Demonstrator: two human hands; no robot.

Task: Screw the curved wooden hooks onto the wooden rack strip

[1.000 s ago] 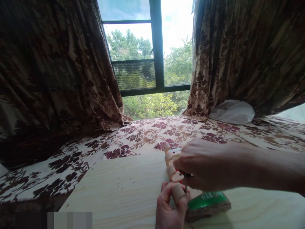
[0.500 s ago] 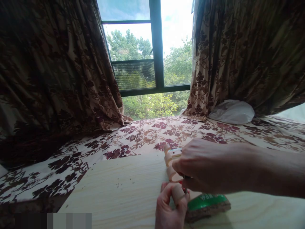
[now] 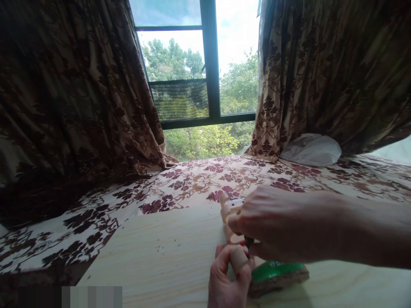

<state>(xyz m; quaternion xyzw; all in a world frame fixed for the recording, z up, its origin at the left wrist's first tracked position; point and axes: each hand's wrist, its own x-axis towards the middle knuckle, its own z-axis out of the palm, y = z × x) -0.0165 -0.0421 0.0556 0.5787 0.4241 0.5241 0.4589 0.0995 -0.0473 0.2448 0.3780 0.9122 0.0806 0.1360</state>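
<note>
My right hand (image 3: 272, 224) comes in from the right, fingers closed around a small dark, narrow tool (image 3: 248, 241) whose kind I cannot make out; most of it is hidden. Its lower end meets the fingers of my left hand (image 3: 229, 273), which are pinched together just below. What they hold is hidden. A tan band (image 3: 238, 259) wraps one left finger. Beneath and beside both hands lies a piece with a shiny green label (image 3: 276, 271) and a rough brown edge. Pale wooden pieces with rounded outlines (image 3: 228, 212) show behind the left hand, partly covered by the right.
A pale wooden board (image 3: 154, 252) lies under the work, with several dark specks on it. Beyond it spreads a flower-patterned cloth (image 3: 199, 179). A white plastic bag (image 3: 311, 149) rests at the right, below a curtain (image 3: 302, 77). A window (image 3: 212, 64) stands behind.
My right hand has turned slightly at the wrist, showing more of the dark tool. My left hand keeps its pinch in nearly the same place.
</note>
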